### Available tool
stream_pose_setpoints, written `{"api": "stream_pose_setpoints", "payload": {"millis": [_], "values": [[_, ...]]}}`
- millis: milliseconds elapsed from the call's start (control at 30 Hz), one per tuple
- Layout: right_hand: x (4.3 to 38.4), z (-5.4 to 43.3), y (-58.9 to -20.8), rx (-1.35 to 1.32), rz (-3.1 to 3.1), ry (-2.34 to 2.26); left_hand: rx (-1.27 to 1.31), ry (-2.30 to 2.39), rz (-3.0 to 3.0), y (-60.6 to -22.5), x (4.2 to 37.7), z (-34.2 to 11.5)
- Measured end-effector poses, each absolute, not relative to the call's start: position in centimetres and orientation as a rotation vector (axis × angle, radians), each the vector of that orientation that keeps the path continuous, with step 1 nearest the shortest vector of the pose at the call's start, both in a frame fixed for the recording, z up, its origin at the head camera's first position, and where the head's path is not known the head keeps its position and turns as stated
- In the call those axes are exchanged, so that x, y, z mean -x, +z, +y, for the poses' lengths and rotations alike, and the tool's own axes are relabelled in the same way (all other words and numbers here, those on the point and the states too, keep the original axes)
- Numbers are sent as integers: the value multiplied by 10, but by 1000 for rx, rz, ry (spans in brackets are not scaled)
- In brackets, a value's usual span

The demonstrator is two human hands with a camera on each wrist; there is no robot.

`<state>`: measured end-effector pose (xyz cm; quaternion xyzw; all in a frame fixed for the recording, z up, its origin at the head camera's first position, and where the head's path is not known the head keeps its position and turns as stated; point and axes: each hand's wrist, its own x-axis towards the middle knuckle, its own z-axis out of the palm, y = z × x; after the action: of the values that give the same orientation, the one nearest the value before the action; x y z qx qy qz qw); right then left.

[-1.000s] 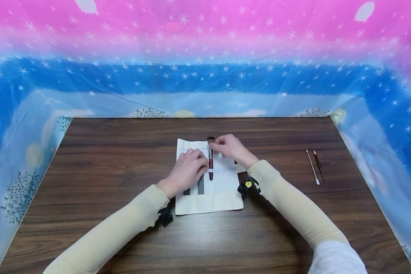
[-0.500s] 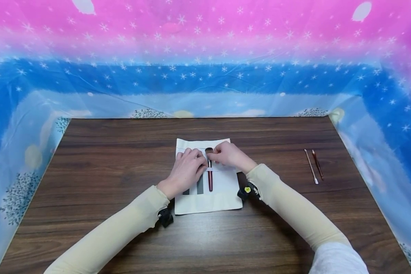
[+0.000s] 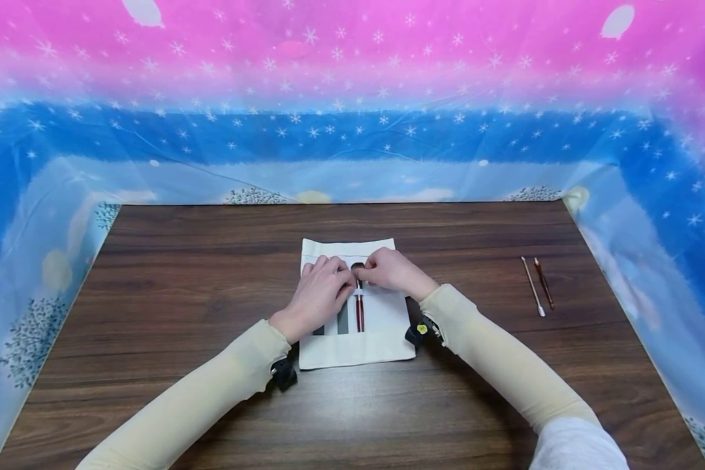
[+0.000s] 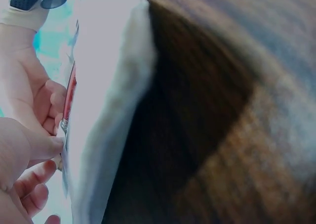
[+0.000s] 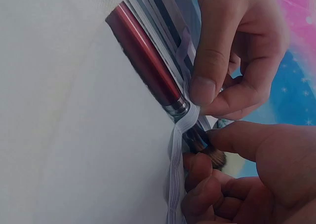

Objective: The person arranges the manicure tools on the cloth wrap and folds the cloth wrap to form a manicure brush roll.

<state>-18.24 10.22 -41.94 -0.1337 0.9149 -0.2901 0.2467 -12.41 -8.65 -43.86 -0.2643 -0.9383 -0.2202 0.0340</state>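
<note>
A white fabric brush roll [image 3: 382,320] lies spread on the table. Through its white elastic loop [image 5: 188,119] runs a makeup brush [image 5: 148,56] with a glossy red handle, metal ferrule and brown bristles. The handle's end reaches the edge of the cream lower flap [image 3: 352,350]. My right hand [image 3: 392,270] pinches the brush at its bristle end, thumb and fingers on either side. On the roll's left part rests my left hand [image 3: 320,290]; its thumb and index finger pinch the elastic beside the ferrule, as the right wrist view shows.
Two slim tools, a light one with a white tip [image 3: 533,287] and a brown one [image 3: 544,284], lie at the table's right. Grey strips [image 3: 343,320] show on the roll's left side. A patterned cloth [image 3: 352,140] surrounds the wooden table [image 3: 200,261].
The brush has slid toward me through the elastic loop, its handle now down at the lower flap. My right hand has moved down with it; the left hand has stayed nearly still.
</note>
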Motion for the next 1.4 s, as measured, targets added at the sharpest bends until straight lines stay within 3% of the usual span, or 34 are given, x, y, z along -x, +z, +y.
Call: {"api": "stream_pose_setpoints", "payload": {"millis": [767,1400], "values": [[171,107,-419,434,2535,-740,786,-660,-2872,-439,121,-82],[164,192,-408,354,2649,-832,889,-680,-2843,-436,121,-73]]}}
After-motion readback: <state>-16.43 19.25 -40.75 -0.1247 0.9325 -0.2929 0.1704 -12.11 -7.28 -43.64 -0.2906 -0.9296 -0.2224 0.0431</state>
